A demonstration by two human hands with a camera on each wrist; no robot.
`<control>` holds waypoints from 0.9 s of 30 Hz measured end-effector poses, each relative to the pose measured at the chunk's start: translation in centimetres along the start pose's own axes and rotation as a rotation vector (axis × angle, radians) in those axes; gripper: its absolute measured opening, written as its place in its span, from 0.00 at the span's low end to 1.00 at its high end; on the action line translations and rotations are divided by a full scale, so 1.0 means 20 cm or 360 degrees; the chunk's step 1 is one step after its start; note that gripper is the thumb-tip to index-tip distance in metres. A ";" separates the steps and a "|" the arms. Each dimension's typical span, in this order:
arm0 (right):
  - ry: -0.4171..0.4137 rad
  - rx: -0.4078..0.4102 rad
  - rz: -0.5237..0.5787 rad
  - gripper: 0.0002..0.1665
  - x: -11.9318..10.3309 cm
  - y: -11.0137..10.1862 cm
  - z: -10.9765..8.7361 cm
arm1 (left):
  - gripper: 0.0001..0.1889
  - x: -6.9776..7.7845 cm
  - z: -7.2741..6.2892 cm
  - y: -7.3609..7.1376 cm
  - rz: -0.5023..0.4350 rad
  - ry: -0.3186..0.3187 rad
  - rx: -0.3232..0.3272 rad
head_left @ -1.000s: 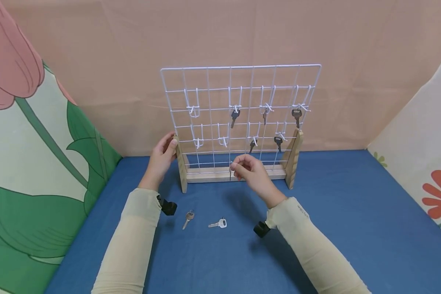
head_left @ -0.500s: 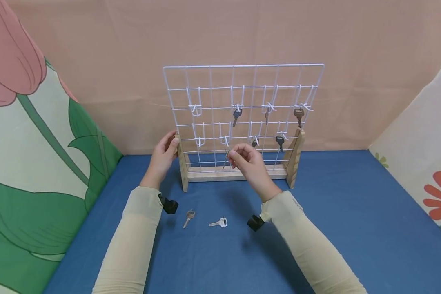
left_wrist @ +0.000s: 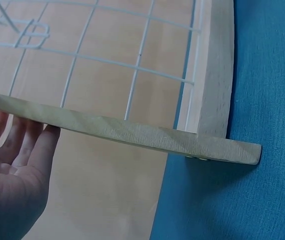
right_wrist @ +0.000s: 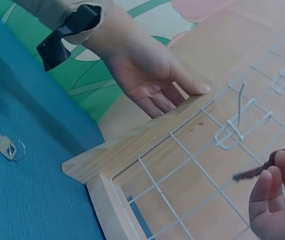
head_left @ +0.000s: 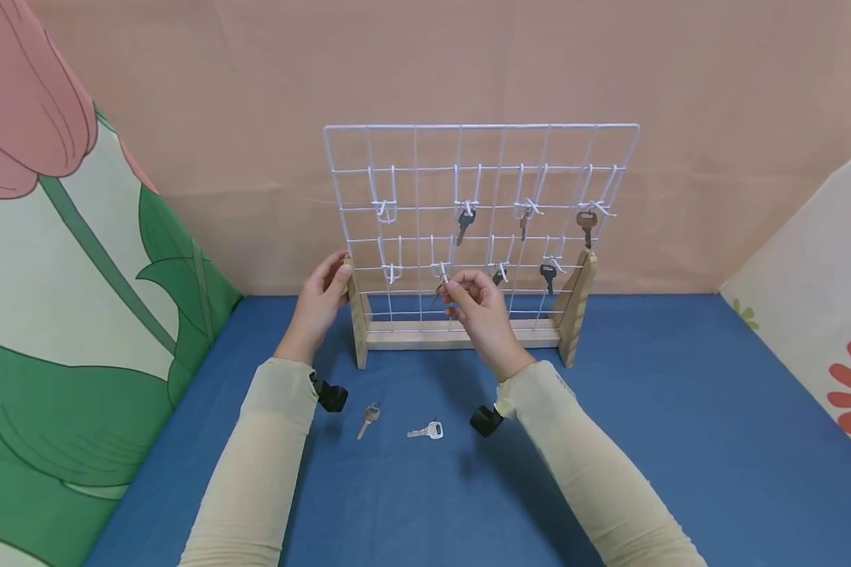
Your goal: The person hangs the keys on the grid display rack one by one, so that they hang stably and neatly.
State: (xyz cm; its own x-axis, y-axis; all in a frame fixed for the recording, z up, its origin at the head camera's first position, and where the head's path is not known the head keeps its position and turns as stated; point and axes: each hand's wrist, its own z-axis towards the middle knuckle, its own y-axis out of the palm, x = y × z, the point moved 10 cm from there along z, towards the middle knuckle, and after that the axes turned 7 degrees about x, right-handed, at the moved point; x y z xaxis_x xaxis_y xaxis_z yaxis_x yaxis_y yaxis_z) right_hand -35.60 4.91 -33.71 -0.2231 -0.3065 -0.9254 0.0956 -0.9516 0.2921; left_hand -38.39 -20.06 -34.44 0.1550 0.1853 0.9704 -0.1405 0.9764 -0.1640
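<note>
My left hand [head_left: 317, 298] grips the left wooden side post [head_left: 358, 319] of a key rack, a white wire grid on a wooden base. In the left wrist view, the fingers and thumb lie around the post's [left_wrist: 132, 132] edge. My right hand [head_left: 488, 321] pinches a key [right_wrist: 255, 173] by its head, the toothed blade pointing left and out in the right wrist view. The key sits right at a lower-row white hook [head_left: 442, 269], second from the left; fingers partly hide it. Beyond my right hand, a dark key [head_left: 498, 277] hangs partly hidden.
Two keys, one brownish [head_left: 370, 419] and one silver [head_left: 427, 430], lie on the blue cloth [head_left: 397, 504] before the rack. Several keys, such as a dark key [head_left: 466, 220], hang on other hooks. The leftmost hooks, upper [head_left: 385, 209] and lower [head_left: 392, 272], hold nothing.
My right hand has risen with the key toward the lower-row hook, and the key has tilted from upright to slanting. My left hand keeps its grip on the post.
</note>
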 end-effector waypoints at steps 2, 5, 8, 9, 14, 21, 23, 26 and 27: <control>0.0018 0.0022 0.0016 0.02 0.01 -0.01 0.01 | 0.31 0.00 0.00 0.00 0.0004 0.0003 0.0001; 0.0050 0.0053 0.0049 0.02 0.03 -0.01 0.03 | 0.30 0.00 0.00 0.00 0.0001 0.0001 0.0003; 0.0077 0.0090 0.0076 0.02 0.04 -0.01 0.04 | 0.30 0.00 0.00 0.00 -0.0002 -0.0003 -0.0002; 0.0086 0.0101 0.0083 0.02 0.04 -0.01 0.04 | 0.30 0.00 0.00 0.00 -0.0002 -0.0004 -0.0004; 0.0130 0.0148 0.0074 0.02 0.06 -0.01 0.06 | 0.30 0.00 0.00 0.01 -0.0012 -0.0007 -0.0010; 0.0177 0.0212 0.0098 0.03 0.09 -0.01 0.08 | 0.31 0.00 0.01 0.01 -0.0009 0.0010 -0.0009; 0.0188 0.0222 0.0100 0.03 0.10 -0.02 0.07 | 0.30 0.01 0.01 0.01 -0.0015 0.0016 -0.0007; 0.0222 0.0239 0.0091 0.03 0.13 -0.03 0.06 | 0.30 0.01 0.01 0.00 -0.0021 0.0018 -0.0005; 0.0237 0.0241 0.0085 0.03 0.14 -0.03 0.06 | 0.30 0.01 0.01 0.00 -0.0023 0.0017 -0.0004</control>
State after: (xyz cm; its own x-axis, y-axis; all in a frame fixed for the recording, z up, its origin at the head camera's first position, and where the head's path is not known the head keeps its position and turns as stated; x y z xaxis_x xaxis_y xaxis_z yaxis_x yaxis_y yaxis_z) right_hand -37.35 4.70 -36.18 -0.0748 -0.3606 -0.9297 -0.0457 -0.9301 0.3645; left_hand -38.55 -20.00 -34.32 0.1673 0.1721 0.9708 -0.1358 0.9793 -0.1502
